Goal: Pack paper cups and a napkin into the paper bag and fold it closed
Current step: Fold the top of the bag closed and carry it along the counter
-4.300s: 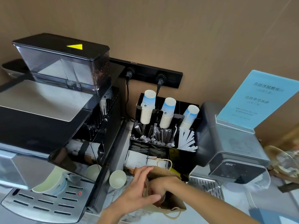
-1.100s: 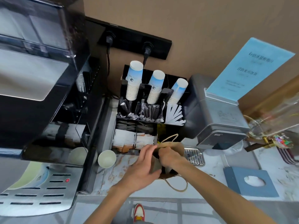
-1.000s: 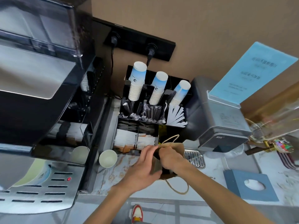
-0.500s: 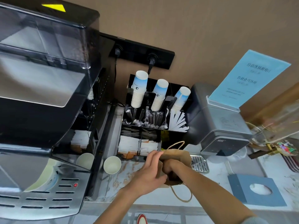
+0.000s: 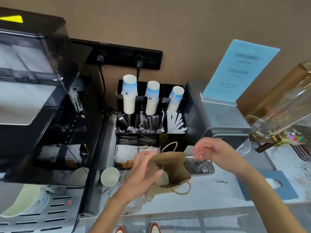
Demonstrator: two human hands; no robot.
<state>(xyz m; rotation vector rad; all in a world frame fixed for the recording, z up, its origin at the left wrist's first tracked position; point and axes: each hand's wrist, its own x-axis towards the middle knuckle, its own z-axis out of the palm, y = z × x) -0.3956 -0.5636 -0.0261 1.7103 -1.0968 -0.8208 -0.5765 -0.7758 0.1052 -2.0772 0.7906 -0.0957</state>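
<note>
Your left hand [image 5: 143, 172] steadies the brown paper bag [image 5: 170, 167] on the marbled surface [image 5: 218, 187], fingers spread against its side, a paper cup [image 5: 162, 178] inside. Your right hand [image 5: 210, 152] hovers open, empty. Next, probably fetch the loose white cup [image 5: 110, 176] or a napkin.

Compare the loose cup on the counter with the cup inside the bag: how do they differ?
The loose cup stands upright on the counter, mouth up, left of the paper bag. The cup in the bag lies tilted, partly hidden by the bag wall and the left hand. Both look like pale, empty paper cups.
</note>
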